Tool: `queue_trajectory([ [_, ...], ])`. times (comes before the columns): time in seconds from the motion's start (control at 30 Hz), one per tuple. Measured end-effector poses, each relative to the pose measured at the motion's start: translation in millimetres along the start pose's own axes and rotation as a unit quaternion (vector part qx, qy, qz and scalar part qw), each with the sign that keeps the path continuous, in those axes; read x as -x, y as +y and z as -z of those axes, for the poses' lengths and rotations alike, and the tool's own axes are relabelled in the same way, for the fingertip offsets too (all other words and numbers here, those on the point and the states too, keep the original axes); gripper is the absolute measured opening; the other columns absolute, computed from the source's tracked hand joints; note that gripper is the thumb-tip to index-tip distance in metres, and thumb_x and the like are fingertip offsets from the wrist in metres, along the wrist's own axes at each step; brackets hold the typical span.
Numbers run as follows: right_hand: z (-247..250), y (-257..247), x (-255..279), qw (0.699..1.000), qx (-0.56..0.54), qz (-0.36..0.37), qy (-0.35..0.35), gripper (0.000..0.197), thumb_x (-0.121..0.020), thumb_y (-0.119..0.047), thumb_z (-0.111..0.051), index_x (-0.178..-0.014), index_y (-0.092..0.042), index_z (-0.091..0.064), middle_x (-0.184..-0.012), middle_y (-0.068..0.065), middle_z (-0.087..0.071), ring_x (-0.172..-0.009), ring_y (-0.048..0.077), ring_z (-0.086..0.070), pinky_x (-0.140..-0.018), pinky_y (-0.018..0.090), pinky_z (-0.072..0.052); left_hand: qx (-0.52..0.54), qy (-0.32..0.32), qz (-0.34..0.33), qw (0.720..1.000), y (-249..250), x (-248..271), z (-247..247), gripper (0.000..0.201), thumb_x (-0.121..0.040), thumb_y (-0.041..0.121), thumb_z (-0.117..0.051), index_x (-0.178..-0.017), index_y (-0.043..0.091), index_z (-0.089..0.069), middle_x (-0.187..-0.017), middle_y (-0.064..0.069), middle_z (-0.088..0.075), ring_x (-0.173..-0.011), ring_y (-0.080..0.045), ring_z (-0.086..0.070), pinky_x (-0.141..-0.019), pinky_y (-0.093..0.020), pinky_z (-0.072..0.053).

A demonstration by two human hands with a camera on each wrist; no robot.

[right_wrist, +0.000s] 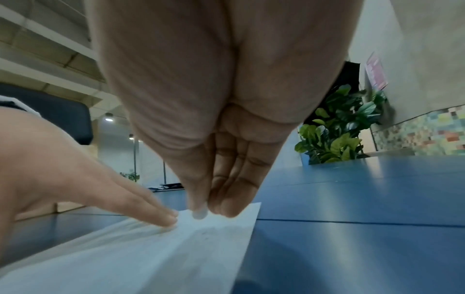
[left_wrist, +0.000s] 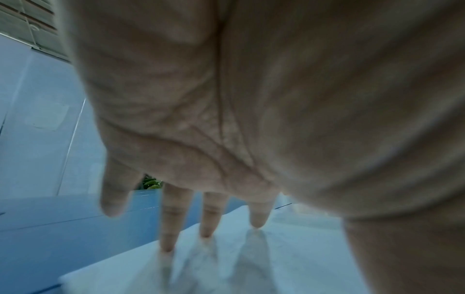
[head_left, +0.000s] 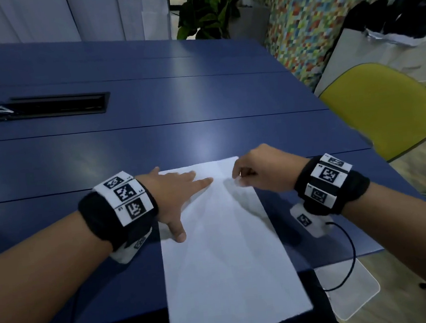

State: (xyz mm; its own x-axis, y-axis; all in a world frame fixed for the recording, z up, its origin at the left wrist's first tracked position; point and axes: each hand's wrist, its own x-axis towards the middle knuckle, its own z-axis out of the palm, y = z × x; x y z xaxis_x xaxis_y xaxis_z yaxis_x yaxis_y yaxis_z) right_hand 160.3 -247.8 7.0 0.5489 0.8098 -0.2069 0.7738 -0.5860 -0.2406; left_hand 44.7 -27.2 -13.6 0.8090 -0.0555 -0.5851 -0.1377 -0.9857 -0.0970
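Note:
A white sheet of paper (head_left: 227, 238) lies lengthwise on the blue table (head_left: 153, 146), its near end hanging over the front edge. My left hand (head_left: 190, 202) lies flat on the sheet's far left part, fingers straight and spread, thumb on the left edge. The left wrist view shows those fingertips (left_wrist: 206, 232) pressing the paper (left_wrist: 276, 258). My right hand (head_left: 239, 178) is curled near the far edge. In the right wrist view its thumb and fingers (right_wrist: 208, 212) are bunched, tips touching the paper (right_wrist: 151, 258); no paper shows between them. The left fingers (right_wrist: 163, 216) lie beside them.
A black cable slot (head_left: 55, 106) is set into the table at the far left. A yellow chair (head_left: 383, 108) stands at the table's right side. A potted plant (head_left: 205, 8) is beyond the far edge. A clear floor mat (head_left: 349, 291) lies below the right wrist.

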Motion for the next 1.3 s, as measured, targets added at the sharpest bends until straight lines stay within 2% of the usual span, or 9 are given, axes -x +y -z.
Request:
queue_trajectory([
  [0.13, -13.8, 4.9, 12.1, 0.999, 0.005, -0.004, -0.038, 0.012, -0.097, -0.030, -0.067, -0.107, -0.028, -0.073, -0.085, -0.013, -0.073, -0.081, 0.006, -0.066, -0.081, 0.035, -0.058, 0.006, 0.039, -0.031, 0.999, -15.1, -10.4, 11.0, 0.136, -0.077, 0.056, -0.086, -0.159, 0.049, 0.022, -0.175, 0.005, 0.016, -0.161, -0.031, 0.011, -0.127, -0.063, 0.000],
  [0.23, -17.7, 9.9, 24.6, 1.000, 0.000, -0.018, -0.020, 0.010, -0.097, -0.031, -0.067, -0.104, -0.026, -0.073, -0.083, -0.011, -0.074, -0.078, 0.007, -0.067, -0.078, 0.035, -0.058, 0.011, 0.099, -0.008, 0.995, -22.7, -11.8, 9.8, 0.116, -0.082, 0.055, -0.081, -0.164, 0.049, 0.002, -0.171, -0.006, -0.011, -0.156, -0.033, -0.015, -0.124, -0.055, -0.022],
  [0.3, -21.2, 12.3, 32.6, 1.000, -0.009, -0.019, -0.006, 0.009, -0.097, -0.031, -0.066, -0.100, -0.026, -0.073, -0.081, -0.010, -0.073, -0.077, 0.006, -0.066, -0.076, 0.034, -0.058, 0.023, 0.137, 0.000, 0.990, -18.1, -6.7, 7.3, 0.086, -0.090, 0.048, -0.075, -0.159, 0.045, -0.026, -0.150, -0.002, -0.034, -0.133, -0.029, -0.040, -0.104, -0.045, -0.043],
  [0.43, -27.7, 12.4, 39.9, 1.000, -0.010, -0.023, 0.000, 0.011, -0.098, -0.034, -0.064, -0.099, -0.026, -0.072, -0.076, -0.011, -0.071, -0.073, 0.003, -0.062, -0.075, 0.036, -0.058, 0.057, 0.172, -0.003, 0.983, 4.6, 6.1, -3.5, 0.034, -0.100, 0.039, -0.060, -0.132, 0.036, -0.051, -0.123, 0.007, -0.049, -0.101, -0.022, -0.056, -0.077, -0.038, -0.049],
  [0.57, -27.5, 4.9, 39.3, 1.000, -0.005, -0.003, 0.016, 0.011, -0.098, -0.031, -0.063, -0.102, -0.026, -0.072, -0.076, -0.012, -0.070, -0.071, -0.001, -0.058, -0.074, 0.033, -0.057, 0.081, 0.114, -0.009, 0.990, 16.1, 14.1, -16.1, 0.077, -0.073, 0.080, -0.068, -0.131, 0.033, -0.050, -0.120, 0.010, -0.047, -0.107, -0.020, -0.057, -0.084, -0.043, -0.054],
  [0.63, -29.1, -7.0, 36.4, 0.999, -0.018, 0.040, 0.013, 0.011, -0.099, -0.031, -0.064, -0.105, -0.027, -0.072, -0.079, -0.013, -0.070, -0.069, 0.000, -0.058, -0.069, 0.016, -0.050, 0.075, 0.094, -0.007, 0.993, 18.9, 17.2, -19.3, 0.101, -0.055, 0.090, -0.071, -0.133, 0.030, -0.047, -0.119, 0.011, -0.044, -0.106, -0.017, -0.054, -0.083, -0.044, -0.055],
  [0.83, -43.2, -22.4, 18.4, 0.997, 0.006, 0.070, -0.002, 0.015, -0.098, -0.025, -0.061, -0.108, -0.027, -0.071, -0.082, -0.012, -0.068, -0.077, 0.011, -0.054, -0.070, 0.026, -0.045, 0.084, 0.095, -0.004, 0.992, 20.0, 15.9, -21.0, 0.117, -0.047, 0.090, -0.074, -0.141, 0.030, -0.041, -0.118, 0.011, -0.041, -0.109, -0.018, -0.051, -0.085, -0.046, -0.055],
  [1.03, -27.6, -13.4, 20.4, 0.998, 0.040, 0.055, -0.012, 0.020, -0.096, -0.020, -0.061, -0.112, -0.024, -0.074, -0.077, -0.015, -0.065, -0.072, 0.009, -0.054, -0.070, 0.027, -0.051, 0.036, 0.067, -0.013, 0.997, 22.4, 11.4, -18.7, 0.135, -0.060, 0.088, -0.074, -0.162, 0.051, 0.006, -0.154, 0.003, -0.027, -0.135, -0.025, -0.036, -0.108, -0.046, -0.039],
  [1.3, -29.0, -4.0, 35.0, 0.998, 0.025, 0.050, -0.026, 0.020, -0.097, -0.022, -0.061, -0.108, -0.031, -0.074, -0.079, -0.015, -0.067, -0.069, 0.000, -0.055, -0.065, 0.021, -0.047, -0.005, 0.045, 0.006, 0.999, 30.9, 8.1, -9.7, 0.134, -0.059, 0.090, -0.074, -0.160, 0.056, 0.008, -0.175, 0.006, -0.005, -0.146, -0.031, -0.027, -0.114, -0.053, -0.028],
])
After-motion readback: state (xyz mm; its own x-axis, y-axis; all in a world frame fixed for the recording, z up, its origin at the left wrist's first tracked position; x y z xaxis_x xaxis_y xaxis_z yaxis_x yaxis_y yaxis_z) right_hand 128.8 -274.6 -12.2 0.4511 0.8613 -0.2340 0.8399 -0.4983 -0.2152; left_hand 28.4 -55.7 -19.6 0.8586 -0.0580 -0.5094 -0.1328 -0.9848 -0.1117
